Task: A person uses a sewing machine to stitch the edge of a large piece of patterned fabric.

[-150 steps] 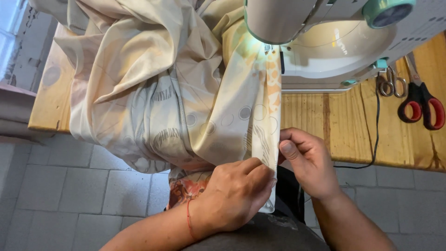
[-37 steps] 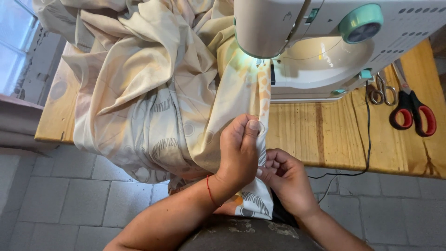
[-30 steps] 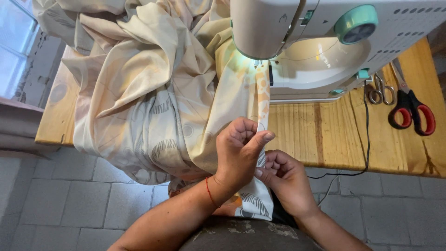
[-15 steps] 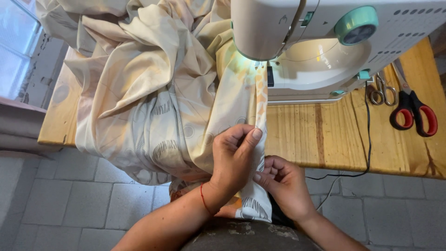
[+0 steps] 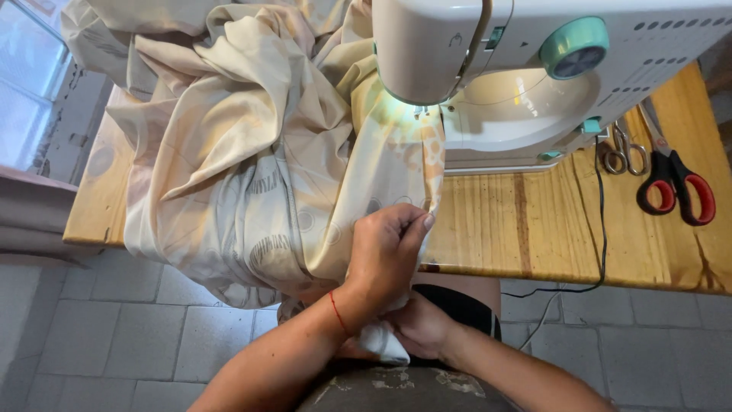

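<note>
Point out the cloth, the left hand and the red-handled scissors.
cloth (image 5: 252, 175), head view, on its bunched middle.
left hand (image 5: 385, 252), head view, on its back.
red-handled scissors (image 5: 675, 187), head view, on the handles.

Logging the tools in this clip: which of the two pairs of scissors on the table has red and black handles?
The larger pair at the far right edge. The smaller pair beside it, nearer the sewing machine, is plain metal.

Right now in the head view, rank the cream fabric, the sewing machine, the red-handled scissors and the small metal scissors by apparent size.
1. cream fabric
2. sewing machine, cut off by the frame's edge
3. red-handled scissors
4. small metal scissors
</note>
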